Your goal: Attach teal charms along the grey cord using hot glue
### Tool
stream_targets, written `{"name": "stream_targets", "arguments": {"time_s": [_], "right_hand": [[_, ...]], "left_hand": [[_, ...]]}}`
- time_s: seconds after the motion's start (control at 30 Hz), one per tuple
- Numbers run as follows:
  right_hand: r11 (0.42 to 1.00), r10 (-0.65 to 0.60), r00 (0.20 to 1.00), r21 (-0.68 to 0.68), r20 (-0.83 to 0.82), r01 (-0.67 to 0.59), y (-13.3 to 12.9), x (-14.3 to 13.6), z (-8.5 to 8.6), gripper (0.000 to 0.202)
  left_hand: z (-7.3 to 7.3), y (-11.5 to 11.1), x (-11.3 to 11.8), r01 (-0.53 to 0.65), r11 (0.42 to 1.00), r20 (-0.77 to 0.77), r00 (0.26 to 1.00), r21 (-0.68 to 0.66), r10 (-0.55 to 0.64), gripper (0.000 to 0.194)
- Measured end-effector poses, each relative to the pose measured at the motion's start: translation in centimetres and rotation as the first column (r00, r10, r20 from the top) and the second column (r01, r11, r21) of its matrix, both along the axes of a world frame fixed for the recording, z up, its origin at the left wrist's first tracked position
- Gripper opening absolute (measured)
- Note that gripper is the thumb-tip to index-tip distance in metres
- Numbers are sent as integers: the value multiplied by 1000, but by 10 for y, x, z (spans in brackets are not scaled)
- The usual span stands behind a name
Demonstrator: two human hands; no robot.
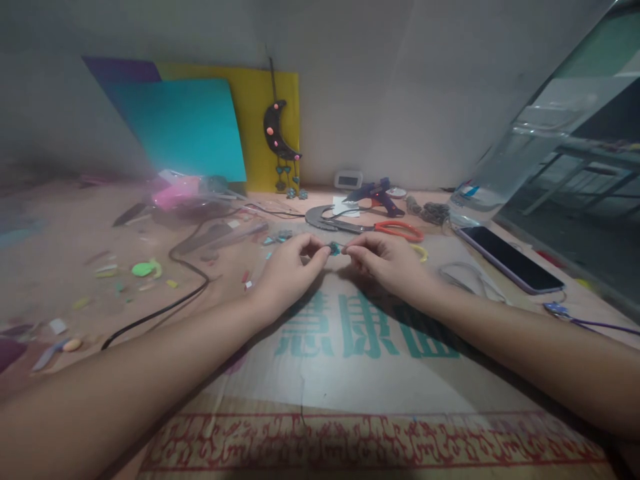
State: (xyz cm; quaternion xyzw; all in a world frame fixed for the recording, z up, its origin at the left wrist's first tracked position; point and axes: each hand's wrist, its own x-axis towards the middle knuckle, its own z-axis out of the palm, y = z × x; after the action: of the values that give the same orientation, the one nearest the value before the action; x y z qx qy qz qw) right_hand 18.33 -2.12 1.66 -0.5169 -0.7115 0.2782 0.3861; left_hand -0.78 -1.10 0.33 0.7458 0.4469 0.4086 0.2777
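A small teal piece with dark parts (335,249) sits between the fingertips of my left hand (297,267), which is closed in a pinch. Close by on its right, my right hand (383,263) pinches too, its tips almost touching the piece; a thin strand seems to run there, too small to make out. Both hands hover over a whitish plastic sheet (325,387) printed with teal characters. Behind my left hand lie some little teal pieces (280,237). Orange-handled scissors (399,231) rest beyond my right hand.
A purple glue gun (375,195) and a dark cord bundle (429,211) stand at the back. On the right lies a phone (510,259). A black cable (187,291) crosses the left side among scattered clay bits (143,269). A moon ornament (275,133) hangs before yellow card (250,120).
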Motion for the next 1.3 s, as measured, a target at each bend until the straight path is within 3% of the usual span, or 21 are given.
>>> {"name": "stream_targets", "arguments": {"time_s": [0.17, 0.27, 0.37, 0.5, 1.3], "right_hand": [[994, 58, 995, 88, 75, -65, -6, -1, 0, 23], [995, 84, 996, 60, 3, -84, -8, -2, 0, 16], [996, 84, 993, 46, -79, -81, -7, -4, -1, 28], [992, 33, 999, 119, -34, -29, -6, -6, -1, 15], [993, 68, 992, 103, -102, -57, -10, -11, 1, 20]], "left_hand": [[1, 0, 1, 0, 1000, -4, 1000, 0, 0, 16], [2, 0, 0, -5, 1000, -16, 1000, 14, 5, 16], [2, 0, 0, -5, 1000, -15, 1000, 16, 5, 16], [1, 0, 0, 6, 1000, 9, 1000, 8, -6, 15], [3, -5, 0, 4, 997, -13, 1000, 79, -3, 15]]}}
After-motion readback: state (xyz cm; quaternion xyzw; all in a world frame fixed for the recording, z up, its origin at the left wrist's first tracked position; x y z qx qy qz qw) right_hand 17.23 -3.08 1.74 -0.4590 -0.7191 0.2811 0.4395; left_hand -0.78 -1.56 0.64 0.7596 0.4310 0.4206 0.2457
